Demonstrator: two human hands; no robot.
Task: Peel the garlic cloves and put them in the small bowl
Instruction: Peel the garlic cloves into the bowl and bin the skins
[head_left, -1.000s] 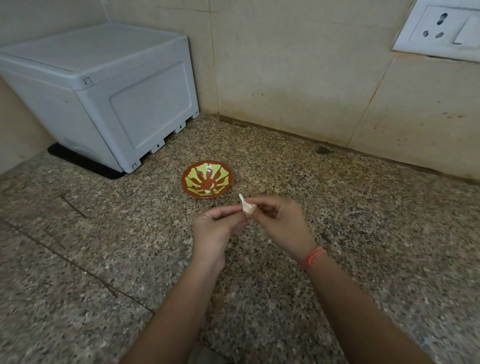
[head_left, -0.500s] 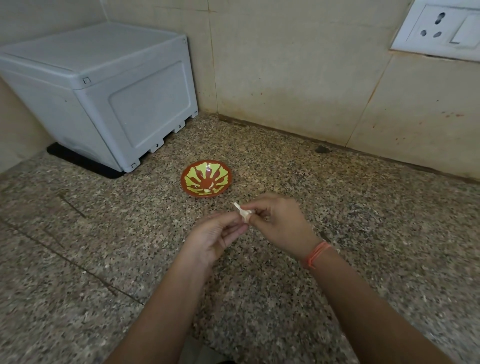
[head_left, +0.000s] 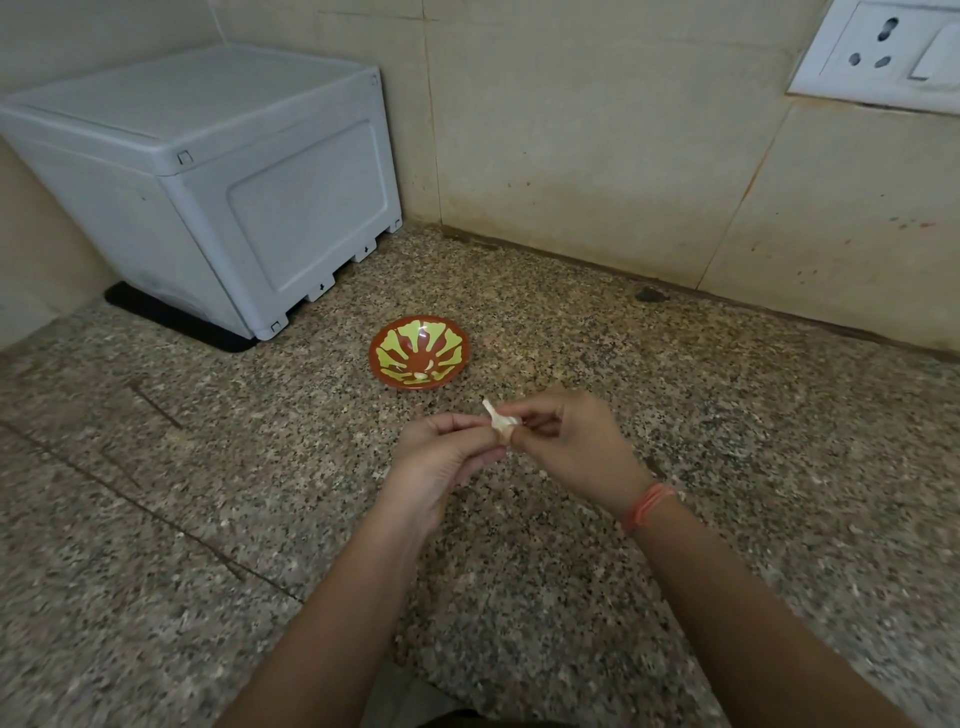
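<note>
While before: left hand (head_left: 441, 452) sat lower; now level with right hand (head_left: 566, 447).
Hands: both pinching garlic clove (head_left: 501, 422).
Clove: pale, skin tip poking up.
Bowl (head_left: 418, 351): one peeled clove inside.

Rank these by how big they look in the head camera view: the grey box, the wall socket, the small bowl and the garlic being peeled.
Largest to smallest as they appear:
1. grey box
2. wall socket, though the frame edge cuts it off
3. small bowl
4. garlic, partly hidden by the fingers
</note>
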